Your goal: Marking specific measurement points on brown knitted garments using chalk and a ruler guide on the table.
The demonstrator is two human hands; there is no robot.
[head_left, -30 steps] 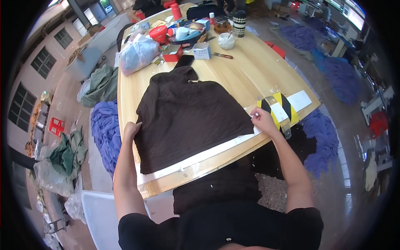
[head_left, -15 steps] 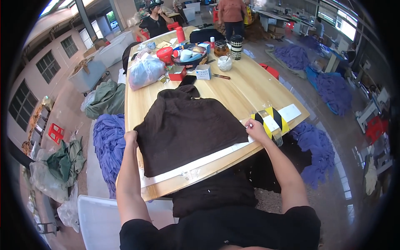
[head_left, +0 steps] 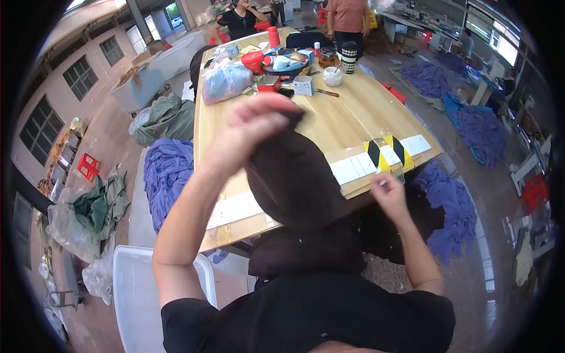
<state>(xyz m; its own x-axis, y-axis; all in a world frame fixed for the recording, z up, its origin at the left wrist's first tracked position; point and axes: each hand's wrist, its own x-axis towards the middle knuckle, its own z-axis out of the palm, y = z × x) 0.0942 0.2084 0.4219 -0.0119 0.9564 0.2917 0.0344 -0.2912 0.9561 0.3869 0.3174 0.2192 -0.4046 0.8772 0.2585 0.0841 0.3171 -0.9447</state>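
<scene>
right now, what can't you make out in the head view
All in the head view:
1. Left hand: motion blur smears its exact grip on the dark brown cloth.
2. Right hand: blur and curled fingers hide whether it holds anything small.
3. Flat black object: the left hand covers part of it.
4. Person in a pink top: head cut off by the upper edge.

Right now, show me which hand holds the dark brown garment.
The left hand; the dark brown garment hangs from it. The right hand is apart from it, by the striped tape.
</scene>
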